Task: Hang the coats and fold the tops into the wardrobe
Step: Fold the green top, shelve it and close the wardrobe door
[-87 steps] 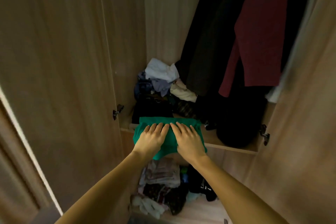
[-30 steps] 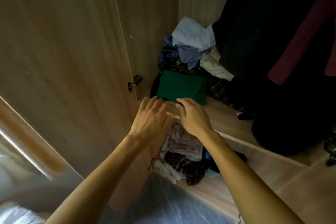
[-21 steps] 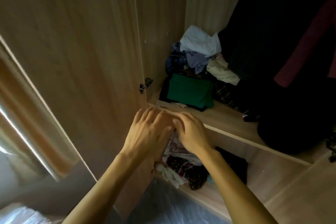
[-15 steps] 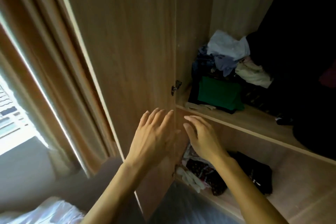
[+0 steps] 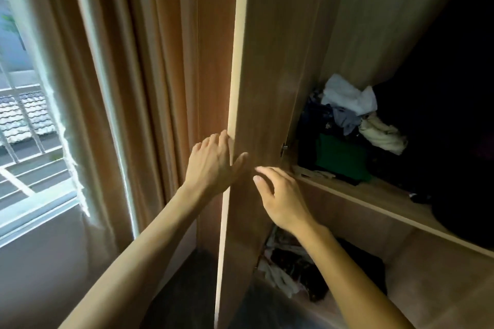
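- Gripping the pale front edge of the open wardrobe door (image 5: 264, 93), the left hand (image 5: 212, 165) has its fingers round the outer side and its thumb across the inner face.
- Right hand (image 5: 280, 197) hovers just beside the door's inner face, fingers loosely spread and slightly bent, holding nothing.
- Folded green top (image 5: 340, 159) lies flat on the upper shelf (image 5: 374, 195), at its left end, close to the door hinge (image 5: 284, 147).
- Behind the top sits a loose heap of clothes (image 5: 350, 109) in white, blue and cream.
- Dark coats (image 5: 441, 75) hang to the right, their lower ends reaching the shelf.
- More crumpled clothes (image 5: 291, 267) lie on the lower shelf under the right forearm.
- Brown curtain (image 5: 165, 75) and a bright window (image 5: 26, 115) stand left of the door.
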A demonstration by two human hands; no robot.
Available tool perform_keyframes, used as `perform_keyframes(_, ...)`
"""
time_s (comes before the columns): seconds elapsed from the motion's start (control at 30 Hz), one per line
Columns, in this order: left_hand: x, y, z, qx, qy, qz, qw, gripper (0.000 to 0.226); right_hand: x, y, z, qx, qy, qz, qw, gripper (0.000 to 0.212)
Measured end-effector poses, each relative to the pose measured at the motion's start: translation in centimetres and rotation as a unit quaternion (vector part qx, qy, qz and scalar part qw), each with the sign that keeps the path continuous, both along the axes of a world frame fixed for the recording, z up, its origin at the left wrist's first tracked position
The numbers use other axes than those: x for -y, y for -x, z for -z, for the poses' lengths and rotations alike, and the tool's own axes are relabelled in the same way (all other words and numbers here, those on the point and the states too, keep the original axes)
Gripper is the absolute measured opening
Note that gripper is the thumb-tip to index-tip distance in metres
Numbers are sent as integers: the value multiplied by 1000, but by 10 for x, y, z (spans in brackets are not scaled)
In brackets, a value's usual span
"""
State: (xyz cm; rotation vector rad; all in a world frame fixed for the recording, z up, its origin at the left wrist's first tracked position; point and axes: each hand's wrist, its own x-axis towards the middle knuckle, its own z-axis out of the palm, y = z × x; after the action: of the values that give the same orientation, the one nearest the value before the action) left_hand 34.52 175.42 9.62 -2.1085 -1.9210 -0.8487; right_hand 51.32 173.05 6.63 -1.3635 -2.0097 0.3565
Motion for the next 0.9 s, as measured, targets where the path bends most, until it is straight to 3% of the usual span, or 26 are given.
perform_keyframes(0.2,8,-10,3,54,-3,52,997,57,1,-5,-11,3,-12,26,1000,36)
perform_keyframes(0.47,24,-58,8,12,-32,204,978,63,0,-59,-8,0,-28,115,993,35)
perform_keyframes(0.67,14,-141,11,-24,-36,316,948,66,11,-131,-7,-13,-34,217,976,36)
perform_keyframes(0.9,-34,-268,28,-99,11,353,930,89,26,-238,-6,31,-40,302,952,40)
